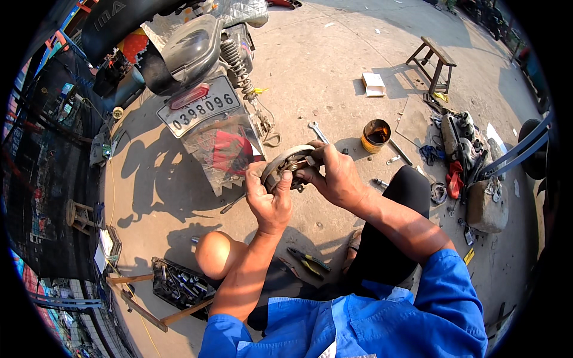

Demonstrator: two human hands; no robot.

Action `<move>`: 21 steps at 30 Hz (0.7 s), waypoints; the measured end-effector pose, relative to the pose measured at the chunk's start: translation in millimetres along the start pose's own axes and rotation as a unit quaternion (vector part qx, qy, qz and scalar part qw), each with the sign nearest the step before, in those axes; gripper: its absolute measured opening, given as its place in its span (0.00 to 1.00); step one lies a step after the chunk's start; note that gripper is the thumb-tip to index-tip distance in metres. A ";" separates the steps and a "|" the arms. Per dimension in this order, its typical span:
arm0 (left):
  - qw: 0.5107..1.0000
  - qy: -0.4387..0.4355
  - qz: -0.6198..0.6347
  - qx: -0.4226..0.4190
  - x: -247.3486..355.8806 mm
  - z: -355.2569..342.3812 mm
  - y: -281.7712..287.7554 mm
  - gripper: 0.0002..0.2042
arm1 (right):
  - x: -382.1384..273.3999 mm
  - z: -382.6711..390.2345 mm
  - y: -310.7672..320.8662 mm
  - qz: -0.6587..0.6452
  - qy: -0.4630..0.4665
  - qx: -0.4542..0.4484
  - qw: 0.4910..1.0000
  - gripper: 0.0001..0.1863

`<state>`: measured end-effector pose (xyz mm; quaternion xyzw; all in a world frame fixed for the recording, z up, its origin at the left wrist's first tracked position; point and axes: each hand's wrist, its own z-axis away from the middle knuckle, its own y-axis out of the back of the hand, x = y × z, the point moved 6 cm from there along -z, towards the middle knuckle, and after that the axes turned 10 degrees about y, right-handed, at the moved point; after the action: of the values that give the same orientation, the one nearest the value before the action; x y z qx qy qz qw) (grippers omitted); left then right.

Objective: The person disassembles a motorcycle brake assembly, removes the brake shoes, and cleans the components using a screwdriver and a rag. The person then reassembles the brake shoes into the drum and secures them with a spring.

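Head view: left hand (pixel 270 200) and right hand (pixel 335 179) each have the grip closed on a round metal part (pixel 290 164), held between them above the concrete ground (pixel 334 65). Fingers and thumbs cover much of its rim, and its inner pieces are too small and shadowed to tell apart. At upper left, the motorcycle (pixel 190 48) is cut off by the frame. Its white licence plate (pixel 200 112) bears a row of legible dark digits, its upper edge partly hidden by a red lamp (pixel 190 95); a black panel (pixel 116 27) carries upturned raised letters. Print on the small white box (pixel 374 85) cannot be read. Dark contents obscure the inside of the yellowish tin (pixel 371 147). Individual sockets in the black tool case (pixel 156 268) are hard to distinguish.
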<state>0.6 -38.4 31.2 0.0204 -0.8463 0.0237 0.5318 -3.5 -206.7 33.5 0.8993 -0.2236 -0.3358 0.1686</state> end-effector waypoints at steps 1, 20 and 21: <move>1.000 0.001 0.001 -0.001 -1.0 0.2 0.1 0.12 | 0.2 -0.1 0.4 0.003 0.000 -0.004 1.000 0.29; 0.999 -0.007 -0.031 0.007 -5.8 0.7 6.2 0.15 | -3.2 -2.5 0.1 -0.004 0.002 -0.020 1.000 0.28; 1.000 -0.009 -0.029 0.006 -5.2 0.8 5.8 0.15 | -3.5 -2.7 0.5 -0.006 0.000 -0.021 1.000 0.28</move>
<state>1.8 -32.6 26.0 0.0488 -0.8500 0.0133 0.5244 -4.2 -204.9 37.6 0.8972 -0.2106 -0.3411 0.1854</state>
